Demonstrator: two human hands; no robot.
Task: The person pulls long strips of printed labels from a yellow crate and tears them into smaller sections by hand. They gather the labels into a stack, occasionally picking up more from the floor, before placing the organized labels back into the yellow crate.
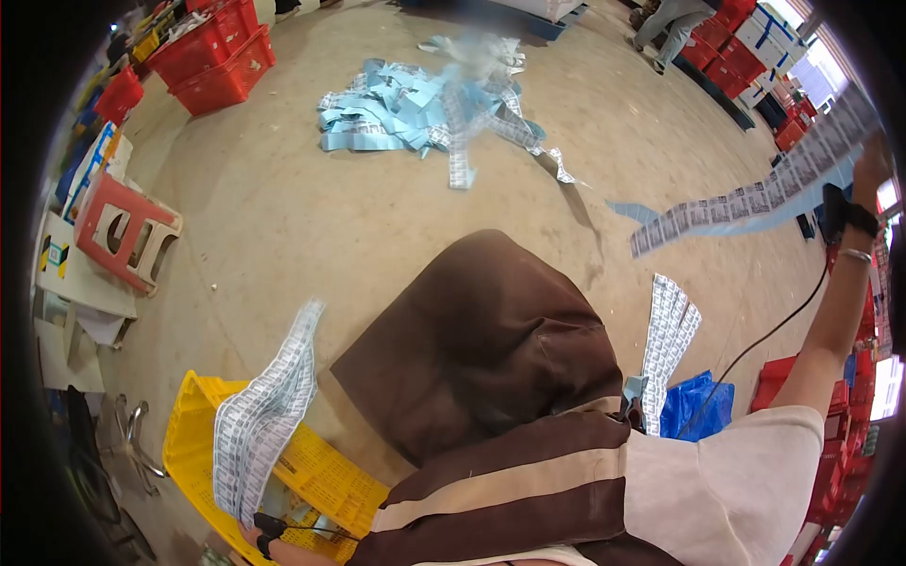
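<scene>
Low at the left, my left hand is closed on the lower end of a bundle of white printed label strips, which stands up and fans over a yellow crate. Far out at the right, my right hand is raised and grips long printed label strips with blue backing, which trail left through the air. Its fingers are partly lost at the dark view edge. Another sheaf of printed strips stands beside my leg, near a blue plastic bag.
A heap of blue-backed strips lies on the concrete floor ahead. Red crates are stacked at the upper left, more at the right. A red stool is at the left. Another person's legs show at the back. A black cable hangs from my right wrist.
</scene>
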